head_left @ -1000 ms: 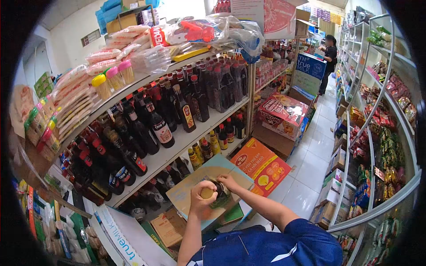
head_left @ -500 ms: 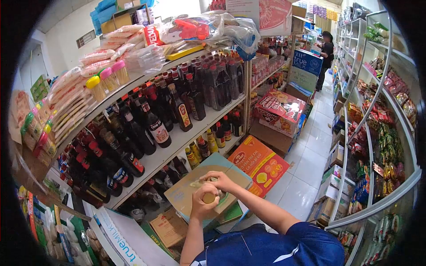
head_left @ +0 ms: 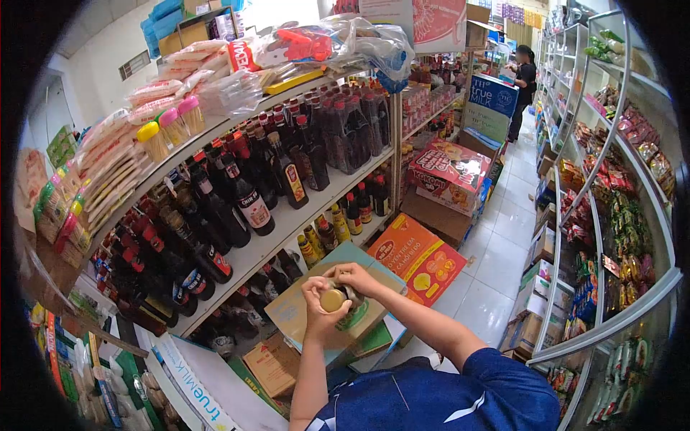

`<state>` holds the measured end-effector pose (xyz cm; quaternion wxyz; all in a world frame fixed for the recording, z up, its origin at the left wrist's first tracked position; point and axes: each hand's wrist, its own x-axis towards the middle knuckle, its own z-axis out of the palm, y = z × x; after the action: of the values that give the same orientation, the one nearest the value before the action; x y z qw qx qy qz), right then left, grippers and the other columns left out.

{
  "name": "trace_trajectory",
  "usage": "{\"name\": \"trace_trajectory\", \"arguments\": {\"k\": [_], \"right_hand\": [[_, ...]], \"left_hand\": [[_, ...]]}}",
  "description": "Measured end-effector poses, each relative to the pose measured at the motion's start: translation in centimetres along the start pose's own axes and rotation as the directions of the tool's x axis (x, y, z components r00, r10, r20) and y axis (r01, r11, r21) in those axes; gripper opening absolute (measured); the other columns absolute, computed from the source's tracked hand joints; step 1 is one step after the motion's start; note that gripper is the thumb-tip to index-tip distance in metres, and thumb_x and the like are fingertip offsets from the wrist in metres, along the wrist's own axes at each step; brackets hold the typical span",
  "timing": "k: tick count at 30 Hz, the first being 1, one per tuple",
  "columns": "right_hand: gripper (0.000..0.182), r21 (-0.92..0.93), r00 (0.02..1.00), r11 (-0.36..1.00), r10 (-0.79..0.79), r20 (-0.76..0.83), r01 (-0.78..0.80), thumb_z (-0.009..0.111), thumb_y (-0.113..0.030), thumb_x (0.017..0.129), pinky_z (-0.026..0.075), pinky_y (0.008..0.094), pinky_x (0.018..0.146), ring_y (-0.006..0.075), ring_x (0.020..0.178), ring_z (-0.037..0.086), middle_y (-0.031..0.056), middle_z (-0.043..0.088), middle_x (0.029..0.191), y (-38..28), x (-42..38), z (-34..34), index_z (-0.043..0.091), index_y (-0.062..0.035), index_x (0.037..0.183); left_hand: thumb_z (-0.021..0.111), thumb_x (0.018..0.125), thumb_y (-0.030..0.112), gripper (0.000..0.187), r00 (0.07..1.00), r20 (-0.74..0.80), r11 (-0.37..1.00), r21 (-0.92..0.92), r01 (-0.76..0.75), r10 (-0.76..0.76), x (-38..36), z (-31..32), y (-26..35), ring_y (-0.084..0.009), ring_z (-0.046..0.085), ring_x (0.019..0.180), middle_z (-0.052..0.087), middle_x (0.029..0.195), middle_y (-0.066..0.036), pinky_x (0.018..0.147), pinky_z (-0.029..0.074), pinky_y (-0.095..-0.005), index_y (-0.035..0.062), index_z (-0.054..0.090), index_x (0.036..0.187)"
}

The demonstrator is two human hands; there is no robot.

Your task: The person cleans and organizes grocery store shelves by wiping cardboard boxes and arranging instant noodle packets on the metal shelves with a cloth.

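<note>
My left hand (head_left: 315, 304) is wrapped round a small container with a round gold lid (head_left: 331, 300), the lid facing up toward me. Close against it, my right hand (head_left: 353, 279) has its fingers bent over the far side of the container; what they pinch there is too small to make out. Both hands are above a tan and teal cardboard box (head_left: 291, 309), which has a green mark near the container. Dark sauce bottles (head_left: 253, 205) stand on the shelf beyond my hands.
An orange carton (head_left: 417, 258) and a red noodle box (head_left: 451, 172) lie beside the aisle. Glass-fronted shelves (head_left: 611, 352) with packets line the right. A person (head_left: 525, 90) stands far down the aisle. A white milk carton (head_left: 208, 381) is at lower left.
The container's gold lid shows more fully now. My right hand has moved slightly up and back, its fingers closer to my left hand. The distant person has shifted slightly.
</note>
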<state>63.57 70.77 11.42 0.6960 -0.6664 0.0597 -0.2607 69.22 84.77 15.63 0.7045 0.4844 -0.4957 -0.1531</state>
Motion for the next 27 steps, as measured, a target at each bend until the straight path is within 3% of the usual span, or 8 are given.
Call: {"name": "trace_trajectory", "arguments": {"k": [5, 8, 11, 17, 18, 21, 23, 27], "right_hand": [[0.022, -0.253, 0.996, 0.965, 0.078, 0.035, -0.067, 0.057, -0.019, 0.074, 0.041, 0.0257, 0.071, 0.0107, 0.076, 0.052, 0.0073, 0.060, 0.080, -2.3, -0.6, 0.4, 0.055, 0.0025, 0.073], [0.021, -0.197, 1.000, 0.980, 0.012, -0.017, -0.015, 0.058, -0.019, 0.073, 0.042, 0.0268, 0.073, 0.0111, 0.078, 0.054, 0.0065, 0.061, 0.079, -1.7, -0.6, 0.4, 0.059, 0.0014, 0.080], [0.022, -0.113, 0.999, 0.993, 0.024, -0.035, -0.028, 0.058, -0.018, 0.073, 0.042, 0.0276, 0.074, 0.0127, 0.079, 0.055, 0.0071, 0.061, 0.080, -0.6, -0.1, 0.2, 0.060, 0.0012, 0.082], [0.019, -0.054, 0.979, 0.978, 0.204, 0.013, -0.203, 0.057, -0.014, 0.071, 0.043, 0.0273, 0.073, 0.0139, 0.076, 0.055, 0.0073, 0.061, 0.080, 4.6, 1.1, -2.8, 0.061, 0.0023, 0.080], [0.019, -0.133, 0.987, 0.978, 0.161, -0.014, -0.161, 0.057, -0.015, 0.071, 0.043, 0.0272, 0.072, 0.0140, 0.073, 0.056, 0.0069, 0.061, 0.081, 6.3, 1.0, -3.5, 0.061, 0.0014, 0.081], [0.023, 0.059, 0.920, 0.947, 0.321, -0.225, -0.316, 0.058, -0.019, 0.071, 0.044, 0.0288, 0.070, 0.0152, 0.072, 0.055, 0.0082, 0.061, 0.080, 6.9, -0.9, -3.6, 0.061, 0.0019, 0.081], [0.026, -0.161, 0.923, 0.944, 0.227, -0.311, -0.287, 0.057, -0.021, 0.072, 0.044, 0.0298, 0.067, 0.0147, 0.071, 0.055, 0.0079, 0.060, 0.080, 6.6, -1.9, -4.0, 0.060, 0.0029, 0.082], [0.028, -0.142, 0.966, 0.968, 0.177, -0.186, -0.205, 0.059, -0.027, 0.076, 0.041, 0.0286, 0.064, 0.0136, 0.073, 0.052, 0.0070, 0.058, 0.076, -0.2, -2.9, -2.6, 0.059, -0.0009, 0.087]], "left_hand": [[0.074, 0.058, 0.002, 0.067, 0.996, 0.072, 0.998, -0.039, 0.052, -0.049, 0.7, 0.2, 0.9, -0.0135, 0.043, 0.089, 0.038, 0.093, -0.003, 0.081, 0.038, -0.0268, 0.0135, 0.030, 0.107], [0.077, 0.058, 0.005, 0.061, 0.994, -0.037, 0.989, -0.115, 0.096, -0.101, 0.4, 0.8, 0.2, -0.0138, 0.047, 0.088, 0.043, 0.092, -0.003, 0.079, 0.040, -0.0267, 0.0117, 0.036, 0.103], [0.079, 0.057, 0.008, 0.053, 0.995, -0.095, 0.999, 0.043, 0.007, -0.002, 0.3, 1.0, 0.1, -0.0141, 0.050, 0.086, 0.049, 0.091, -0.004, 0.078, 0.042, -0.0267, 0.0092, 0.043, 0.097], [0.079, 0.055, 0.008, 0.044, 0.996, 0.002, 0.995, 0.048, 0.084, -0.084, 0.6, 0.5, 1.3, -0.0142, 0.055, 0.088, 0.057, 0.091, -0.005, 0.080, 0.043, -0.0268, 0.0053, 0.051, 0.089], [0.079, 0.056, 0.006, 0.043, 0.988, 0.042, 0.989, -0.003, 0.148, -0.148, 0.7, 0.5, 1.7, -0.0142, 0.054, 0.090, 0.058, 0.094, -0.005, 0.080, 0.043, -0.0268, 0.0052, 0.052, 0.090], [0.076, 0.058, 0.005, 0.045, 0.958, 0.150, 0.963, -0.076, 0.259, -0.246, 0.8, -0.1, 1.8, -0.0176, 0.052, 0.099, 0.056, 0.104, -0.008, 0.086, 0.040, -0.0289, 0.0049, 0.056, 0.099], [0.076, 0.058, 0.008, 0.054, 0.975, 0.199, 0.953, 0.300, 0.032, -0.096, 1.7, 0.1, 3.1, -0.0206, 0.048, 0.106, 0.055, 0.108, -0.008, 0.091, 0.037, -0.0314, 0.0045, 0.053, 0.107], [0.071, 0.063, 0.006, 0.053, 0.941, 0.268, 0.943, 0.309, 0.120, -0.208, 1.2, 0.8, 4.1, -0.0220, 0.043, 0.113, 0.050, 0.117, -0.008, 0.096, 0.033, -0.0329, 0.0051, 0.050, 0.112]]}}
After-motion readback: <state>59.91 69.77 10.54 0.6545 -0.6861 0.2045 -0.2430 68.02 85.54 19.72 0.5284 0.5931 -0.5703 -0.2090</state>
